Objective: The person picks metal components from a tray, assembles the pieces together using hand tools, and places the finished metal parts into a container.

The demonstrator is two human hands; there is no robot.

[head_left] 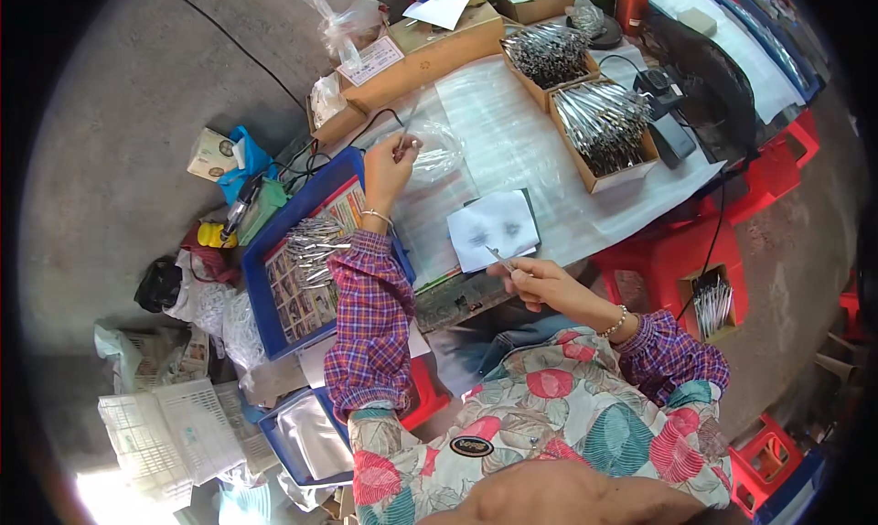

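My left hand [389, 173] reaches over the table, its fingertips pinched beside a clear plastic bag [437, 155] with small shiny pieces in it. What those fingertips hold, if anything, is too small to make out. Closer to my body, my right hand [541, 285] grips a slim metal tool [497, 252] with a narrow tip, its kind unclear. That tip lies over the white paper pad [492, 229], which bears two dark smudges. Under my left forearm, a blue tray [267, 319] lined with printed paper holds a pile of slim metal pieces [315, 249].
Two cardboard boxes [593, 185] packed with slim metal tools stand at the table's far right, beside a black adapter [660, 86]. A long carton [430, 68] lines the back edge. Red stools [672, 260] stand right; white plastic baskets [174, 429] sit at lower left.
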